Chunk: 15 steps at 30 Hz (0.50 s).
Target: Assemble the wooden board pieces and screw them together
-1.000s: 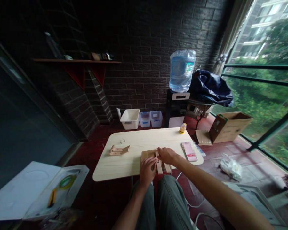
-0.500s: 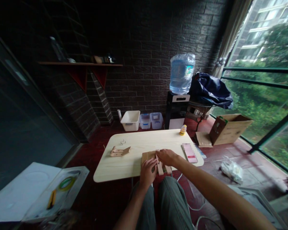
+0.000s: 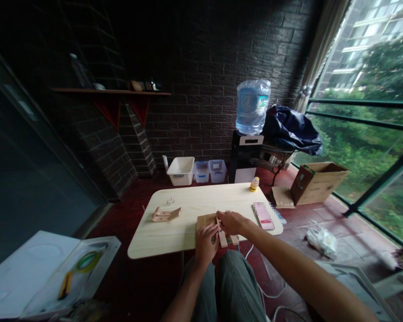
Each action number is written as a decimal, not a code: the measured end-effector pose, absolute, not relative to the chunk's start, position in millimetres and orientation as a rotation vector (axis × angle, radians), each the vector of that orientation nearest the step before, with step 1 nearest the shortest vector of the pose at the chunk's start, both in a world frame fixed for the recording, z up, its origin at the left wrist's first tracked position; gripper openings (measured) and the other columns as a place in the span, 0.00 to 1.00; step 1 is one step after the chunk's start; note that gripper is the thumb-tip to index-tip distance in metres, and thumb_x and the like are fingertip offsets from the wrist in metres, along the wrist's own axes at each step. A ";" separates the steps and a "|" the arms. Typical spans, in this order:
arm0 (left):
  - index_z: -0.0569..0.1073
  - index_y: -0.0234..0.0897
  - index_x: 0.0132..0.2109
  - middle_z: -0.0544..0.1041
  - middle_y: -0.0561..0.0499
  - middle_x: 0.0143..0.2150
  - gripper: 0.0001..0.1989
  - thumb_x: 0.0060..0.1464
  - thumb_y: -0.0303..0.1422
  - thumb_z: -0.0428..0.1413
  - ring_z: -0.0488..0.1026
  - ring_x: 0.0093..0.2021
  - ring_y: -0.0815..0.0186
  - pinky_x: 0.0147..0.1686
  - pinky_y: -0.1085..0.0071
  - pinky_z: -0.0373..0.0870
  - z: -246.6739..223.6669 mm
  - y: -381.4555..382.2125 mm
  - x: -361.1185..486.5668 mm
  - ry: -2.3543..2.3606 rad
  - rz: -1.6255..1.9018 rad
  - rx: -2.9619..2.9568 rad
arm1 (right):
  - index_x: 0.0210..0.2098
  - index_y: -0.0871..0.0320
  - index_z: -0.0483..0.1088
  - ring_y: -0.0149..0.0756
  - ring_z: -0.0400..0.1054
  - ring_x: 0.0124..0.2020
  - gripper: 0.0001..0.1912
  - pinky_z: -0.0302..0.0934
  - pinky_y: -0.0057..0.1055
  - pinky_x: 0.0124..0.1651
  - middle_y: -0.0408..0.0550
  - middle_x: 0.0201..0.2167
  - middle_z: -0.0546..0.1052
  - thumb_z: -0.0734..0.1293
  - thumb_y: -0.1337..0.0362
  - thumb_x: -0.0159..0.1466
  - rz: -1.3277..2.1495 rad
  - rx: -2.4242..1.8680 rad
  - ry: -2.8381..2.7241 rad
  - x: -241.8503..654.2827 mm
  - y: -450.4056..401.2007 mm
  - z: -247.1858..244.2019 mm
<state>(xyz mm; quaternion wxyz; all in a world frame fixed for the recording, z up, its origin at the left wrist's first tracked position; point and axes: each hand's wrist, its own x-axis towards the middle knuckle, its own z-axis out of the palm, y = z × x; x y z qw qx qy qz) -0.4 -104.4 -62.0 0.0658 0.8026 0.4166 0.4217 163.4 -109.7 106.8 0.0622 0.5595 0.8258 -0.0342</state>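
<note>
A flat piece of brown cardboard (image 3: 202, 219) lies near the front edge of the pale table, with wooden strips on it. My left hand (image 3: 206, 243) rests over the cardboard, fingers bent and fingertips against a light wooden strip (image 3: 223, 239), holding it. Close beside it, my right hand (image 3: 231, 222) is closed in a pinch at the far end of that strip; what sits between its fingertips is hidden. A second wooden strip (image 3: 234, 239) pokes out below my right wrist. To the left stands a small wooden assembly (image 3: 166, 215) with an angled end, near some thin bent metal pieces (image 3: 170, 201).
On the pale table (image 3: 147, 241) are a phone (image 3: 262, 214) and a small yellow-based bottle (image 3: 254, 184). Plastic bins (image 3: 181, 172), a water dispenser (image 3: 246, 152) and a cardboard box (image 3: 317, 185) stand beyond. An open white case (image 3: 97, 264) sits at lower left.
The view has shifted slightly, so the whole scene sits a little lower and further left. Both hands keep nearly the same place on the wooden strip and cardboard.
</note>
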 end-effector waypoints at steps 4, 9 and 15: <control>0.77 0.48 0.56 0.80 0.49 0.56 0.17 0.62 0.29 0.55 0.74 0.60 0.54 0.62 0.47 0.69 -61.7 -104.3 -1.1 1.240 1.237 2.435 | 0.57 0.60 0.64 0.47 0.78 0.48 0.19 0.70 0.36 0.46 0.60 0.47 0.80 0.63 0.65 0.68 -0.066 1.575 2.533 167.6 -109.3 113.2; 0.77 0.49 0.55 0.80 0.48 0.55 0.17 0.62 0.29 0.56 0.74 0.60 0.54 0.62 0.46 0.68 -63.6 -102.0 -0.5 1.266 1.225 2.419 | 0.55 0.62 0.66 0.44 0.77 0.49 0.15 0.69 0.35 0.47 0.61 0.48 0.80 0.62 0.66 0.70 -0.105 1.551 2.563 170.3 -99.4 101.2; 0.78 0.49 0.55 0.80 0.48 0.55 0.16 0.62 0.30 0.55 0.74 0.60 0.54 0.62 0.46 0.68 -63.7 -99.5 -1.7 1.267 1.195 2.429 | 0.57 0.65 0.65 0.46 0.77 0.49 0.20 0.69 0.37 0.48 0.64 0.48 0.79 0.60 0.58 0.72 -0.149 1.665 2.476 173.8 -89.7 86.4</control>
